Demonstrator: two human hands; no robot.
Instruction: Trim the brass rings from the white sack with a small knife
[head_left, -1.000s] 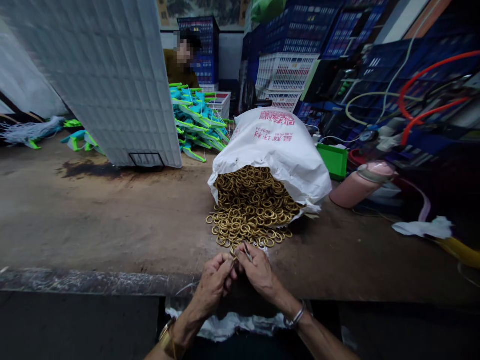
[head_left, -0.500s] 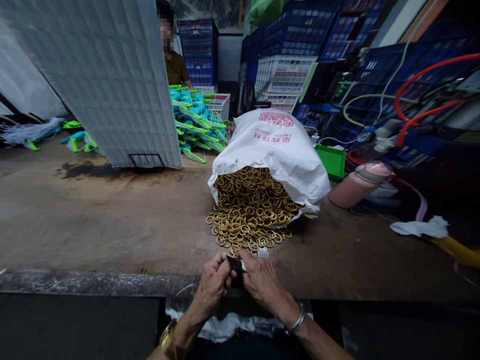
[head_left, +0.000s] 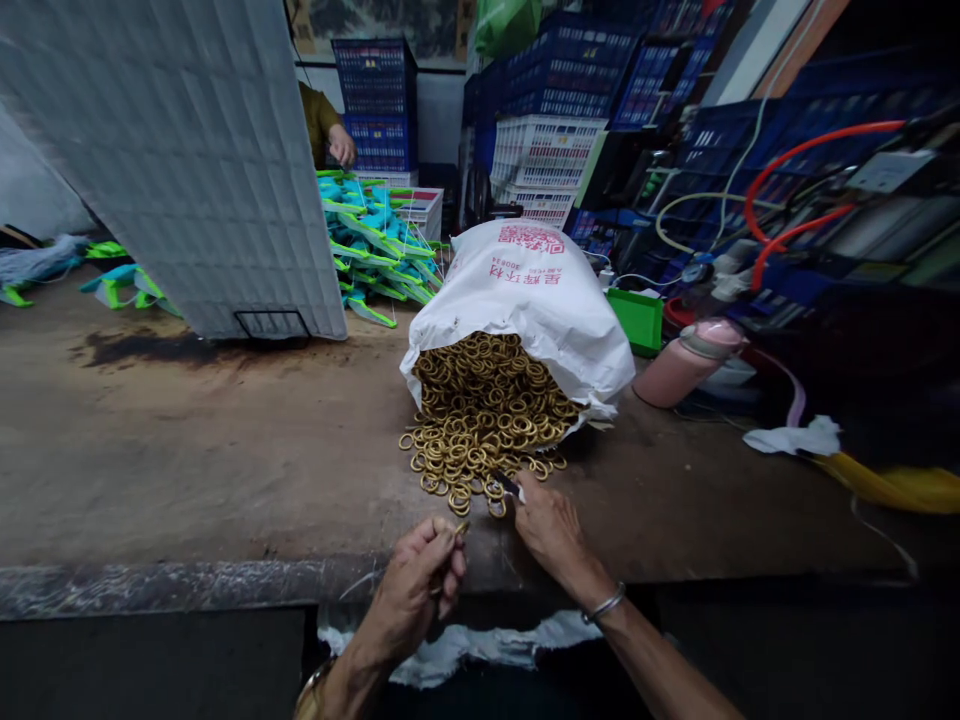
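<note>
My left hand (head_left: 424, 565) is closed in a pinch near the table's front edge, with a brass-coloured ring (head_left: 462, 528) between thumb and forefinger. My right hand (head_left: 551, 525) grips a small dark blade (head_left: 507, 484) with something white at its held end. The blade's tip lies over the near edge of a heap of loose rings (head_left: 469, 455). These rings spill towards me from the open mouth of a white woven sack (head_left: 536, 295) with red print, which lies on its side.
A tall grey ribbed panel (head_left: 247, 190) stands on the wooden table (head_left: 225, 460) at left. Behind it are a pile of green and turquoise pieces (head_left: 375, 250) and another person's hand (head_left: 342, 146). To the right are a pink bottle (head_left: 686, 365), a green tray (head_left: 636, 320) and red hoses (head_left: 810, 145).
My hands have come apart. The right has moved the blade forward to the ring heap, while the left stays near the edge with a ring now visible. The other person's hand has come into view.
</note>
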